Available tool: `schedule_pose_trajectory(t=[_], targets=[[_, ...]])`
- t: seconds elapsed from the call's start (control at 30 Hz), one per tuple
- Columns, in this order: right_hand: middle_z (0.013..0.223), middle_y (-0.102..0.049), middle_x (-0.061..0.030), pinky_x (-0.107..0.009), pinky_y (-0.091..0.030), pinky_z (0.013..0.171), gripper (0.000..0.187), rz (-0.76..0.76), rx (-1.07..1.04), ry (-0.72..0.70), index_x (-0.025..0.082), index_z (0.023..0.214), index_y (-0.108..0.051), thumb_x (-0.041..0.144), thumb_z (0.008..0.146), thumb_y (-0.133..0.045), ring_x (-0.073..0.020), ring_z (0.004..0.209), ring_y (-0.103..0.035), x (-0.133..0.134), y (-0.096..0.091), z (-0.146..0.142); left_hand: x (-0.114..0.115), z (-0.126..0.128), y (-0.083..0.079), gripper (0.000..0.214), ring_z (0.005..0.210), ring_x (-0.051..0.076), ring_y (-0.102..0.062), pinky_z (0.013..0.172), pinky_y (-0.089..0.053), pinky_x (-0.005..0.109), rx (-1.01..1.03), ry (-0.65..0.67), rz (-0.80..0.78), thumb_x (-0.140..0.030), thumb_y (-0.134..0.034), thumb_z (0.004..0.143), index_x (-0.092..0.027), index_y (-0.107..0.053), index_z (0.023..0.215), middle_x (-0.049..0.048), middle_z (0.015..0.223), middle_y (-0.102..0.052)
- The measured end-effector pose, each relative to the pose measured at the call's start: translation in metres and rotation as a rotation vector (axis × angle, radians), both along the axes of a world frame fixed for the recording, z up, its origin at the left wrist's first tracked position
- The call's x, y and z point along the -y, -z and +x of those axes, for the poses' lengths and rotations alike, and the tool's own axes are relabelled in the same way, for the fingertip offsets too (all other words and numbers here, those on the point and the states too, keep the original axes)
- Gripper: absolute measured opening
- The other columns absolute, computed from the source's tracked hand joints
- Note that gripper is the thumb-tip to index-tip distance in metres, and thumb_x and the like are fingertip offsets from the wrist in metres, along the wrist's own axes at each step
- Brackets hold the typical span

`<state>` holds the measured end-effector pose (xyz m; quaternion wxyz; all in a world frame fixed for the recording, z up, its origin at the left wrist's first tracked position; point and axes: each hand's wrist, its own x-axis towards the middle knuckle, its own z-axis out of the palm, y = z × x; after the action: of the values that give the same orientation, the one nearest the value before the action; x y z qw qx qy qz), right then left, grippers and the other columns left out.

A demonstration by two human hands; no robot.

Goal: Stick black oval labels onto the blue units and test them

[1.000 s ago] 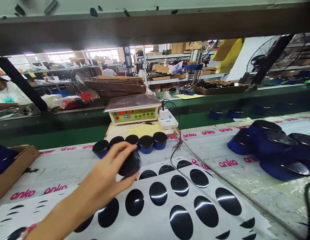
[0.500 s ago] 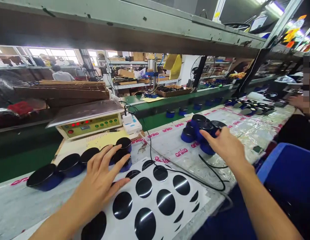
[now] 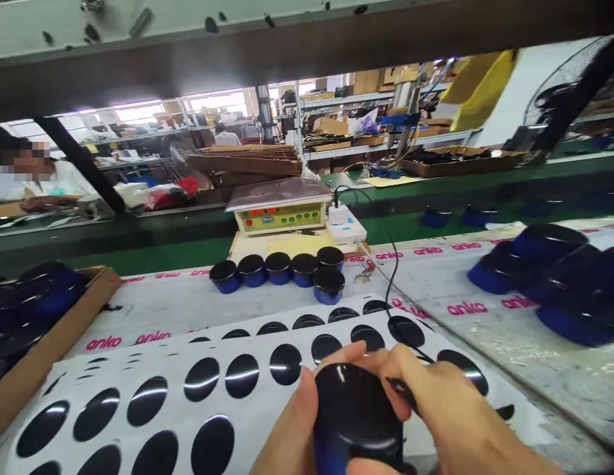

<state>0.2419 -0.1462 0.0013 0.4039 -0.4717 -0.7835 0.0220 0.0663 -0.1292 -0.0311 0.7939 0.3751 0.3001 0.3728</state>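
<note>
You hold a blue cylinder (image 3: pixel 356 415) with a glossy black top low over the sheet of black disc stickers (image 3: pixel 163 363), your left hand (image 3: pixel 287 442) curled round its side, your right hand (image 3: pixel 450 409) closed against it, pinching a thin dark sliver (image 3: pixel 401 392) too blurred to identify

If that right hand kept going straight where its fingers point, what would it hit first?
The black-topped blue round piece comes first: the right hand seems to be gripping it, so nothing lies between them.

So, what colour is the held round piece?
Glossy black top and blue side on the round piece; the head view shows it best.
</note>
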Motion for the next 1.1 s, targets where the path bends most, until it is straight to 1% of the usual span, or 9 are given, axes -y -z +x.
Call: schedule_pose_trajectory(t=[0.1, 0.27, 0.5, 0.6, 0.73, 0.87, 0.97, 1.03, 1.1], targets=[[0.071, -0.066, -0.001, -0.02, -0.051, 0.042, 0.016, 0.111, 0.045, 0.072, 0.027, 0.098, -0.055, 0.038, 0.098, -0.043, -0.0171, 0.055, -0.065, -0.003, -0.004, -0.019, -0.004, -0.005, -0.003, 0.088, 0.107, 0.034, -0.066, 0.086, -0.055, 0.05, 0.023, 0.02, -0.1, -0.083, -0.021, 0.08, -0.022, -0.057, 0.131, 0.016, 0.109, -0.07], [0.076, -0.067, -0.0037, -0.026, -0.052, 0.051, 0.026, 0.128, 0.144, -0.049, 0.024, 0.097, -0.06, 0.019, 0.098, -0.035, -0.0204, 0.067, -0.068, -0.008, -0.002, -0.021, -0.008, -0.028, 0.001, 0.067, 0.111, 0.027, -0.064, 0.099, -0.047, 0.046, 0.096, -0.162, -0.144, -0.068, -0.04, 0.088, -0.022, -0.052, 0.135, 0.0127, 0.124, -0.064], [0.081, -0.066, -0.0065, -0.028, -0.047, 0.051, 0.022, 0.161, 0.187, -0.039, 0.019, 0.095, -0.058, 0.017, 0.102, -0.037, -0.0196, 0.069, -0.067, -0.007, 0.002, -0.024, -0.01, -0.033, 0.002, 0.07, 0.103, 0.026, -0.066, 0.09, -0.052, 0.042, -0.048, -0.16, 0.031, -0.074, -0.036, 0.085, -0.025, -0.052, 0.132, 0.0115, 0.117, -0.065], [0.08, -0.066, -0.0072, -0.028, -0.046, 0.05, 0.022, 0.203, 0.253, -0.035, 0.018, 0.09, -0.059, 0.014, 0.099, -0.04, -0.0193, 0.067, -0.066, -0.006, 0.004, -0.022, -0.009, -0.033, 0.004, 0.07, 0.112, 0.029, -0.061, 0.09, -0.052, 0.041, -0.141, -0.176, 0.134, -0.076, -0.042, 0.082, -0.026, -0.052, 0.129, 0.01, 0.117, -0.064], [0.076, -0.064, -0.0073, -0.031, -0.045, 0.049, 0.021, 0.259, 0.322, 0.036, 0.014, 0.092, -0.062, 0.008, 0.094, -0.042, -0.0204, 0.062, -0.064, -0.003, 0.011, -0.022, -0.011, -0.038, 0.01, 0.075, 0.12, 0.03, -0.055, 0.097, -0.049, 0.037, -0.417, -0.256, 0.427, -0.078, -0.055, 0.073, -0.028, -0.051, 0.128, 0.0067, 0.123, -0.061], [0.08, -0.064, -0.0062, -0.028, -0.05, 0.051, 0.029, 0.084, 0.307, -0.019, 0.016, 0.102, -0.058, 0.007, 0.094, -0.032, -0.0183, 0.064, -0.065, -0.005, 0.023, -0.024, -0.017, -0.046, 0.009, 0.088, 0.115, 0.029, -0.059, 0.092, -0.055, 0.036, -0.755, -0.258, 0.901, -0.076, -0.064, 0.064, -0.033, -0.041, 0.137, 0.0079, 0.127, -0.056], [0.089, -0.065, -0.0058, -0.023, -0.055, 0.063, 0.031, -0.043, 0.232, -0.081, 0.02, 0.112, -0.052, 0.012, 0.098, -0.026, -0.0168, 0.082, -0.068, -0.007, 0.032, -0.024, -0.019, -0.046, 0.005, 0.083, 0.107, 0.024, -0.062, 0.088, -0.057, 0.032, -0.942, -0.269, 1.335, -0.063, -0.068, 0.073, -0.027, -0.039, 0.141, 0.0103, 0.115, -0.054], [0.089, -0.065, -0.0043, -0.02, -0.056, 0.065, 0.029, -0.062, 0.162, -0.107, 0.022, 0.118, -0.049, 0.014, 0.101, -0.026, -0.0156, 0.084, -0.068, -0.005, 0.039, -0.025, -0.017, -0.042, 0.003, 0.066, 0.106, 0.024, -0.061, 0.097, -0.051, 0.038, -1.003, -0.366, 1.53, -0.054, -0.061, 0.084, -0.02, -0.045, 0.139, 0.0108, 0.108, -0.056], [0.087, -0.065, -0.0034, -0.02, -0.056, 0.061, 0.03, -0.036, 0.069, -0.08, 0.023, 0.124, -0.046, 0.014, 0.101, -0.027, -0.0156, 0.079, -0.068, -0.003, 0.046, -0.026, -0.012, -0.037, 0.002, 0.046, 0.116, 0.026, -0.056, 0.106, -0.044, 0.043, -0.992, -0.485, 1.657, -0.041, -0.057, 0.092, -0.018, -0.053, 0.131, 0.0114, 0.115, -0.057]])
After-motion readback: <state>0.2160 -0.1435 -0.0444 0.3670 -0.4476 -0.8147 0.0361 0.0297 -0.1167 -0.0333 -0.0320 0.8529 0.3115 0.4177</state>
